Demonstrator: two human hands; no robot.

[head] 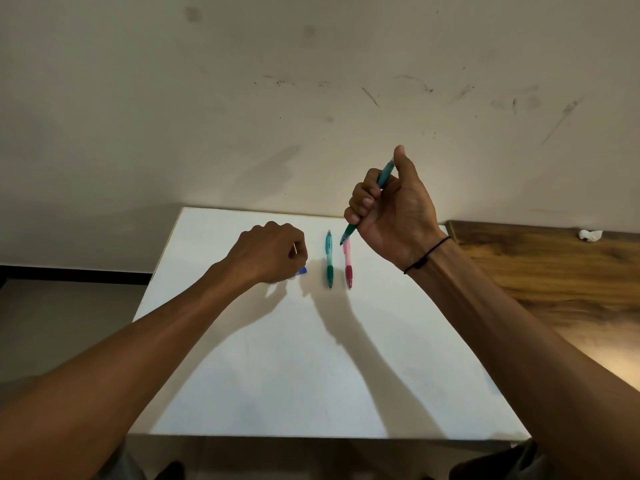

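My right hand (391, 206) is raised above the white table (311, 358) and grips a teal pen (382, 178) in its curled fingers, tip pointing down-left. Two pens lie side by side on the table beneath it: a green one (329, 259) and a pink-red one (348, 268). My left hand (273, 249) rests on the table to the left of them with fingers curled over a blue pen (302, 270), of which only a small end shows.
A wooden surface (540, 271) adjoins the table on the right, with a crumpled white scrap (589, 234) at its far edge. A scuffed wall (311, 98) stands right behind. Floor lies to the left.
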